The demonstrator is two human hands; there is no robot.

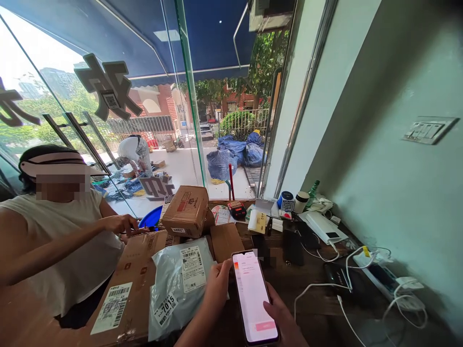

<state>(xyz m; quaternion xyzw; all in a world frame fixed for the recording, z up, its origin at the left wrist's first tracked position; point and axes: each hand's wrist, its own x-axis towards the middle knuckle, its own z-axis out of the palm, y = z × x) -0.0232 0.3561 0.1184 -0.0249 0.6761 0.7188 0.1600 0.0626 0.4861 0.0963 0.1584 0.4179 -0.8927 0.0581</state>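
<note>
both hands are clamped on a phone [254, 296] held over the near edge of the wooden counter [307, 279]: the left hand [217, 284] grips its left side, the right hand [280, 315] supports its lower right edge. just left of the phone a grey mailer bag [179, 284] lies on a flat cardboard box [125, 294]. another person's hand [121, 224] reaches toward a smaller brown box [186, 210] further back. white cables [340, 284] trail along the counter's right side.
</note>
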